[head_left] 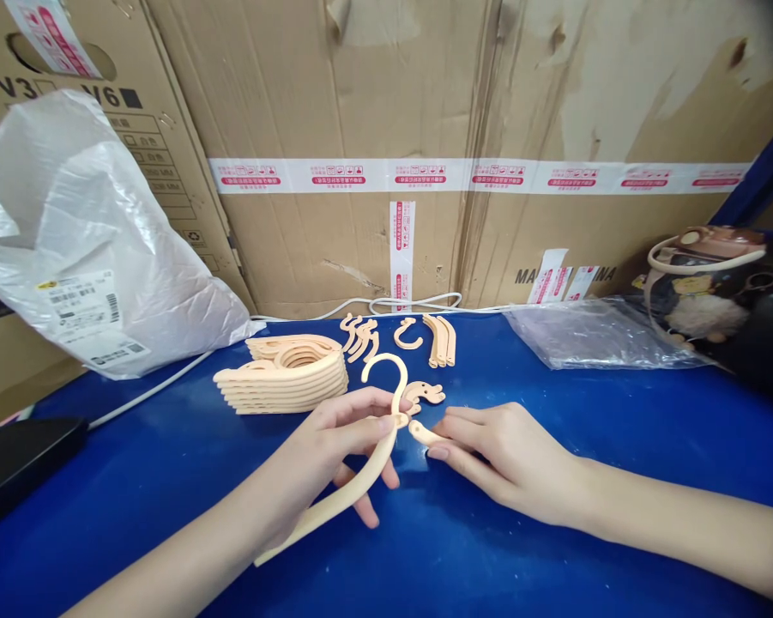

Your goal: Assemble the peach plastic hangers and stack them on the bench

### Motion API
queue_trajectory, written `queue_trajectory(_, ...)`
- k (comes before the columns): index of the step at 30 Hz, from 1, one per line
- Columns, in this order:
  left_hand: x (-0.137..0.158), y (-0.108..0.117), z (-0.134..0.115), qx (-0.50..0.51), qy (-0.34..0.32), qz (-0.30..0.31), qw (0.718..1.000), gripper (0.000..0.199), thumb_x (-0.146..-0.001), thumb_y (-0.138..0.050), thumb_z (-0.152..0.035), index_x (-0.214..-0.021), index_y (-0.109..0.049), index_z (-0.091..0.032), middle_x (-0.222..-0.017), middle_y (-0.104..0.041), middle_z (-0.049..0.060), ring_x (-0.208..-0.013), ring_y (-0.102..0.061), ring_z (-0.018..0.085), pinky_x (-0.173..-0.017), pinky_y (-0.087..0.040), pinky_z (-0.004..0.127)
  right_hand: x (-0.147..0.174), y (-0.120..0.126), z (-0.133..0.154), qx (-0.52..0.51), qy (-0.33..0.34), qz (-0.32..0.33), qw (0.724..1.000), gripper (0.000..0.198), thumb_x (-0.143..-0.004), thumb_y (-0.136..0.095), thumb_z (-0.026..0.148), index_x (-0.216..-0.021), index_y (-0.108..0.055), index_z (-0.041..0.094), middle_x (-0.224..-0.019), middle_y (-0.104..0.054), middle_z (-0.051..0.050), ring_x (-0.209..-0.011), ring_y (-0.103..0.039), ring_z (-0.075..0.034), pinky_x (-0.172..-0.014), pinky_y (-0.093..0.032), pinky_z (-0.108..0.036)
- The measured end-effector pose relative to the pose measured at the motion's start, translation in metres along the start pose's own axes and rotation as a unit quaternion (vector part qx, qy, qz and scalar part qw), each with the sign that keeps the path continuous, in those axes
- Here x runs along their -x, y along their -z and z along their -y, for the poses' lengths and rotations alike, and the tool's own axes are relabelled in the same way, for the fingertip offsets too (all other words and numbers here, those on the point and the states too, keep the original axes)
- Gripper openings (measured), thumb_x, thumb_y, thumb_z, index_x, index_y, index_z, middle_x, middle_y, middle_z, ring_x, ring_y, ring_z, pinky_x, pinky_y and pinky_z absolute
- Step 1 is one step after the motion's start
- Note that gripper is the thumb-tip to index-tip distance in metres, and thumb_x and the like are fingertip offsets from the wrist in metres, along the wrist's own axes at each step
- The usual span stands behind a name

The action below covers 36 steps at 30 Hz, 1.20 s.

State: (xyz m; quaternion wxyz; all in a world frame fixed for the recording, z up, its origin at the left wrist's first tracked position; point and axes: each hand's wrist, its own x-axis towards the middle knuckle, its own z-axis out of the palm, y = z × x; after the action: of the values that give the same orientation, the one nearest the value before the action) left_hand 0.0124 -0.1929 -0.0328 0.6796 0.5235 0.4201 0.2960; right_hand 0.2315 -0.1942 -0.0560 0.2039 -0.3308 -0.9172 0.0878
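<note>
Left hand: fingers closed in a pinch on a peach hanger arm, gripping near its top end where the hook rises; the arm's long end trails back toward the wrist.
Right hand: fingers narrowed on a second arm piece, whose tip pokes out toward the left hand; most of the piece is hidden under the fingers.
Joint: the two pieces meet, or nearly meet, between the hands, right below the hook; I cannot tell whether they touch.
Step in hand: judged from the pose, joining the two halves at the hook end.
Next move calls for: lining the right piece's tip up with the joint in the left hand's piece, then a firm, straight push while the left hand braces.
Beyond the left hand: a stack of hangers.
Beyond both hands: loose hooks and arms and one small part, just past the fingertips.
Surface: blue table.
Far left of the left hand: white bag.
Behind: cardboard boxes.
</note>
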Motion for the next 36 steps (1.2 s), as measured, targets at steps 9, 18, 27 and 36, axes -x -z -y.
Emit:
queue_trajectory(9, 0.002, -0.002, -0.003, 0.045, 0.043, 0.061, 0.996, 0.023, -0.083, -0.061, -0.028, -0.105, -0.059, -0.019, -0.068, -0.06, 0.001, -0.06, -0.06, 0.014, -0.037, -0.053, 0.019, -0.001, -0.003, -0.001, 0.033, 0.032, -0.05, 0.998, 0.034, -0.099, -0.038, 0.037, -0.086, -0.062, 0.016, -0.075, -0.061, -0.002, -0.064, -0.057, -0.011, -0.057, -0.04, -0.021)
queue_trajectory(18, -0.003, -0.001, 0.003, -0.005, 0.023, 0.031, 0.999, 0.021, -0.081, -0.065, -0.034, -0.093, -0.061, -0.017, -0.071, -0.058, 0.0, -0.063, -0.062, 0.015, -0.04, -0.053, 0.019, 0.001, -0.002, 0.001, -0.001, -0.017, -0.008, 1.0, 0.039, -0.099, -0.037, 0.039, -0.08, -0.062, 0.015, -0.071, -0.062, -0.001, -0.059, -0.057, -0.011, -0.055, -0.038, -0.021)
queue_trajectory(27, -0.003, -0.005, 0.008, -0.066, 0.017, 0.021, 0.997, 0.025, -0.08, -0.064, -0.038, -0.091, -0.061, -0.015, -0.065, -0.055, -0.001, -0.062, -0.06, 0.015, -0.041, -0.051, 0.019, 0.0, 0.0, 0.008, -0.013, -0.072, 0.012, 0.997, 0.044, -0.098, -0.037, 0.044, -0.071, -0.06, 0.017, -0.061, -0.059, 0.002, -0.05, -0.05, -0.009, -0.05, -0.031, -0.022)
queue_trajectory(36, -0.002, -0.007, 0.013, -0.316, -0.081, 0.004, 0.945, 0.027, -0.092, -0.042, -0.037, -0.088, -0.06, -0.018, -0.083, -0.062, 0.002, -0.056, -0.056, 0.012, -0.048, -0.043, 0.022, -0.001, -0.005, -0.006, 0.053, 0.007, -0.008, 0.999, 0.038, -0.097, -0.041, 0.036, -0.068, -0.057, 0.017, -0.061, -0.058, 0.001, -0.053, -0.05, -0.01, -0.052, -0.028, -0.024)
